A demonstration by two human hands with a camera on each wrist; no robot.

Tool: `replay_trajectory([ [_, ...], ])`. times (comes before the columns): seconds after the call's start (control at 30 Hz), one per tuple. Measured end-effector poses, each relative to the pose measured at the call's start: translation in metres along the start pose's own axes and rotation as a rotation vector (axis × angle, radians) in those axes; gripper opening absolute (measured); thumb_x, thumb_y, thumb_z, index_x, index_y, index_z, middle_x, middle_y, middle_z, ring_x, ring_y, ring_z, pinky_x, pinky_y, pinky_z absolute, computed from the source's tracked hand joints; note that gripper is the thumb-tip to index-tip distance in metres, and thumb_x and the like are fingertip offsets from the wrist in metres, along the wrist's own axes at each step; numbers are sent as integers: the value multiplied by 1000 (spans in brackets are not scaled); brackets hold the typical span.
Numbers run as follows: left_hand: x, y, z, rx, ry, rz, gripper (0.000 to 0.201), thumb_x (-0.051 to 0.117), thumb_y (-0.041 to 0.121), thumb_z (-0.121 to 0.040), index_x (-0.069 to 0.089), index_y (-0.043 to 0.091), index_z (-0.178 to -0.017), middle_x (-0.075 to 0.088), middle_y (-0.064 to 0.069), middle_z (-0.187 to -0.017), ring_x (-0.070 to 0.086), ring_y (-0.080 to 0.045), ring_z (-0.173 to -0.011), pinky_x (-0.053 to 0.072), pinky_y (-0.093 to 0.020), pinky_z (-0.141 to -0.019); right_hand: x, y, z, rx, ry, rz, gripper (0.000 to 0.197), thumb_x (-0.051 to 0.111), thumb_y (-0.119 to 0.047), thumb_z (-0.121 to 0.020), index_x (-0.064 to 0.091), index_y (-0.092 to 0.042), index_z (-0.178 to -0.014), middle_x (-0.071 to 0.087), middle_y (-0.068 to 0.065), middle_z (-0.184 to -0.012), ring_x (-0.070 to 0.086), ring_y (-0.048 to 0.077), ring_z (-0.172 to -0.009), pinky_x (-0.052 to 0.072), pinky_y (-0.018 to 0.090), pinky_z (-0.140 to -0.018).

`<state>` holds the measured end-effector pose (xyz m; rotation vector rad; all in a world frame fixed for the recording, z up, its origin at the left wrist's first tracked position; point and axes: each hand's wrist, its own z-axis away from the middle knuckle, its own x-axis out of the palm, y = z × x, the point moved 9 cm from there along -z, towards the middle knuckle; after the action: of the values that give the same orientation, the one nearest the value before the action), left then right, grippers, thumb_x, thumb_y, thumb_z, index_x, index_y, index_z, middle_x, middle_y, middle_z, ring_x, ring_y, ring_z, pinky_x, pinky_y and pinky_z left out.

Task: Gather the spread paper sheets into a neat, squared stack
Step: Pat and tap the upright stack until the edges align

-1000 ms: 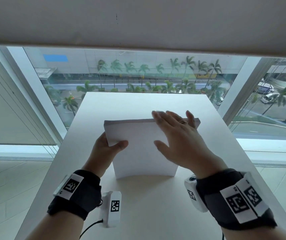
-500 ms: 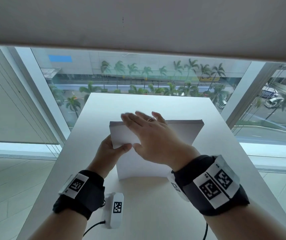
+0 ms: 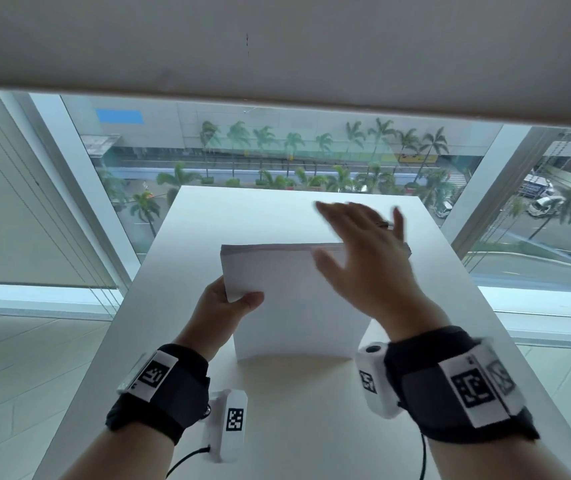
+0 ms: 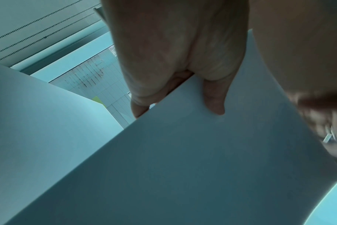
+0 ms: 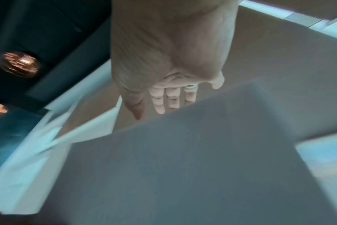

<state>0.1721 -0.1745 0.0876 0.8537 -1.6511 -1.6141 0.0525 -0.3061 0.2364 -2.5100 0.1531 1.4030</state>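
**Paper stack upright on table, left hand gripping, right hand flat above**

Standing on its lower edge on the white table point(image 3: 277, 427), a stack of white paper sheets point(image 3: 294, 306), leaning slightly toward the camera, top edge showing its layered sheets. Pinched at the upper left side by the left hand point(image 3: 223, 306): thumb lying across the front face, fingers curled behind, as seen from the left wrist view, where the thumb point(image 4: 214, 99) presses on the sheet's front point(image 4: 183, 159). Hovering over the stack's top right part, the right hand point(image 3: 363, 258), fingers straight and spread, holding nothing, blurred by motion; contact with the top edge cannot be told. From the right wrist view, right hand fingers point(image 5: 160, 100) extended past the stack's upper edge point(image 5: 183, 159), a ring on one finger. Black wrist bands point(image 3: 162, 386) with printed markers on both forearms. Beyond the table, a window point(image 3: 277, 150) onto palms and a street.
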Motion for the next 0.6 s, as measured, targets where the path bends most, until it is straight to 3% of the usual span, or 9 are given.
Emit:
replay_trajectory([
  [0.1,0,-2,-2,8,-6,-21,21,68,3,-75,67,18,-89,74,16,-72,65,3,-72,50,-10,-69,6,61,18,183,-85,-1,67,36,-61,-74,60,-19,-119,66,3,-116,58,28,-113,24,53,-108],
  [0.2,0,-3,-3,17,-8,-31,22,63,-1,-80,67,18,-89,74,17,-71,65,5,-71,49,-8,-67,2,84,33,173,17,-45,66,40,-55,-78,58,-10,-122,61,10,-120,53,27,-115,35,43,-102],
  [0.3,1,0,-3,29,-15,-20,21,66,8,-74,66,20,-90,74,19,-75,66,4,-73,50,-8,-69,5,88,42,174,-8,-84,77,37,-55,-78,32,-14,-144,40,4,-147,33,22,-135,25,34,-107],
  [0.4,1,-1,-4,20,-18,6,24,64,16,-66,66,22,-89,74,18,-76,66,3,-74,50,-10,-71,15,94,49,234,-54,-218,89,37,-59,-72,9,-24,-149,20,-11,-153,23,15,-142,16,26,-109],
  [0.5,0,-1,-3,21,-20,12,25,63,16,-65,66,21,-90,74,17,-76,66,2,-75,50,-10,-70,25,118,55,452,67,-595,106,55,-57,-64,1,-25,-149,28,-10,-150,32,6,-132,26,35,-110],
  [0.6,1,-1,-2,24,-30,16,25,63,16,-65,66,20,-90,74,17,-76,66,3,-75,50,-9,-69,75,118,65,592,-93,-1126,108,73,-33,-61,11,-23,-149,37,-12,-138,33,0,-123,32,28,-105],
])
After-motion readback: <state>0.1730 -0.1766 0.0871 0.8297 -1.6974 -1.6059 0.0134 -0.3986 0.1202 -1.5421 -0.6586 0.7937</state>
